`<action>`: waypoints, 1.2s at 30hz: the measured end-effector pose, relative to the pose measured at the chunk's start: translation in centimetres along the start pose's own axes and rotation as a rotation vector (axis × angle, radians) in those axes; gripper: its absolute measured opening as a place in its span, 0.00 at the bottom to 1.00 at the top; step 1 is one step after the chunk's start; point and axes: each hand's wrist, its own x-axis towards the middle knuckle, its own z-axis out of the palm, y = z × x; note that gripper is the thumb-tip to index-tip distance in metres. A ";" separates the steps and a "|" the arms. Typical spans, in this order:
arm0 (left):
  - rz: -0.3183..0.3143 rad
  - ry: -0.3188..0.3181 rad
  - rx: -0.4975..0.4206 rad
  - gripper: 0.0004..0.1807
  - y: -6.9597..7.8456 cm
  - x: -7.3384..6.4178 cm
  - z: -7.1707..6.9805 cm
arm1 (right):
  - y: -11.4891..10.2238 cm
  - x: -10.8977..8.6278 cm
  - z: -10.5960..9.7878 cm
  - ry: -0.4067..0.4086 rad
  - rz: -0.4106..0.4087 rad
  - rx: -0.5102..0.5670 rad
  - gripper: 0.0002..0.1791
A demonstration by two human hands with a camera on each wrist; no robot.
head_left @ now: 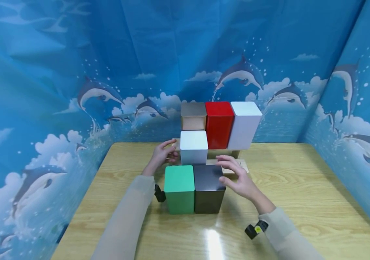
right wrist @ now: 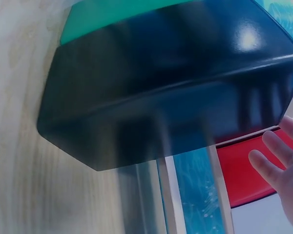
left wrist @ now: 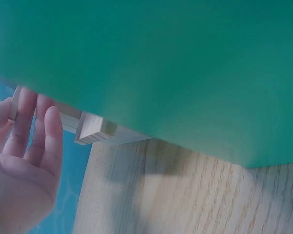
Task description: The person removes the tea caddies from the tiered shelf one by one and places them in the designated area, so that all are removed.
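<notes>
My left hand point(head_left: 162, 156) is at the left of a white box point(head_left: 194, 146) on a wooden stepped stand point(head_left: 233, 165), fingers loosely bent. In the left wrist view, the left fingertips point(left wrist: 27, 100) are right at a wooden end of the stand. A green box point(head_left: 179, 189) and a black box point(head_left: 208, 195) stand side by side in front. At the black box's right edge is my right hand point(head_left: 238, 180), its fingers spread and relaxed. The right wrist view has these fingers point(right wrist: 263, 163) beyond the black box, overlapping a red box point(right wrist: 239, 170).
On the stand's top level, a grey-brown box point(head_left: 193, 117), the red box point(head_left: 218, 124) and a second white box point(head_left: 244, 124) form a row. A blue dolphin-print curtain point(head_left: 172, 54) hangs behind the wooden table point(head_left: 279, 169) and along both sides.
</notes>
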 end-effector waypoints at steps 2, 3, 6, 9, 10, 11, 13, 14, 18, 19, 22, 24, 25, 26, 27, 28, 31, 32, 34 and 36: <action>0.000 -0.001 -0.002 0.20 0.0 0.0 0.0 | 0.0 0.2 -0.1 0.006 0.003 -0.003 0.22; -0.002 -0.002 -0.002 0.20 0.1 0.0 0.0 | 0.0 0.4 -0.2 0.011 0.002 -0.004 0.22; -0.009 -0.006 -0.002 0.20 0.1 0.0 0.0 | 0.0 0.9 -0.3 0.019 -0.001 0.006 0.20; -0.014 -0.010 -0.002 0.20 0.1 0.0 -0.1 | 0.0 1.6 -0.4 0.019 0.001 0.010 0.19; -0.012 -0.010 -0.002 0.20 0.1 0.0 -0.1 | 0.0 1.9 -0.5 0.016 0.004 0.011 0.19; -0.009 -0.012 -0.002 0.19 0.1 0.0 -0.1 | 0.0 2.1 -0.5 0.014 0.008 0.005 0.19; 0.001 -0.015 0.000 0.19 0.1 -0.1 -0.1 | -0.1 2.6 -0.6 0.013 0.017 -0.002 0.20; 0.006 -0.015 0.001 0.19 0.1 -0.1 -0.1 | -0.2 2.9 -0.6 0.013 0.020 0.000 0.20; 0.014 -0.014 0.001 0.19 0.1 -0.2 -0.1 | -0.2 3.9 -0.8 0.015 0.043 0.002 0.20; 0.012 -0.013 -0.002 0.19 0.1 -0.1 0.0 | -0.2 4.2 -0.8 0.015 0.048 0.003 0.19; 0.008 -0.013 -0.010 0.20 0.1 -0.1 0.0 | -0.2 5.0 -0.9 0.012 0.052 0.011 0.19; 0.009 -0.014 -0.013 0.20 0.1 0.0 0.0 | -0.2 5.5 -1.0 0.009 0.038 0.007 0.19; 0.009 -0.015 -0.017 0.20 0.1 0.0 0.0 | -0.3 5.8 -1.0 0.006 0.026 0.011 0.19; 0.012 -0.016 -0.017 0.20 0.1 0.0 0.0 | -0.3 6.1 -1.0 0.005 0.016 0.004 0.19; 0.012 -0.016 -0.020 0.20 0.0 0.0 0.0 | -0.4 6.4 -1.0 0.002 0.010 -0.002 0.19; 0.011 -0.017 -0.022 0.20 0.0 0.0 -0.1 | -0.4 6.6 -1.0 -0.002 0.006 -0.012 0.20; 0.005 -0.018 -0.026 0.20 0.0 0.0 -0.1 | -0.5 7.4 -1.1 -0.005 0.002 -0.033 0.21; 0.003 -0.019 -0.025 0.20 0.0 0.0 -0.1 | -0.4 7.5 -1.0 -0.006 0.003 -0.040 0.21; 0.000 -0.019 -0.026 0.20 0.0 -0.1 -0.2 | 0.1 7.9 -1.0 -0.009 0.009 -0.047 0.22; 0.004 -0.019 -0.028 0.20 0.0 -0.1 -0.2 | 1.1 8.3 -0.9 -0.011 0.012 -0.059 0.22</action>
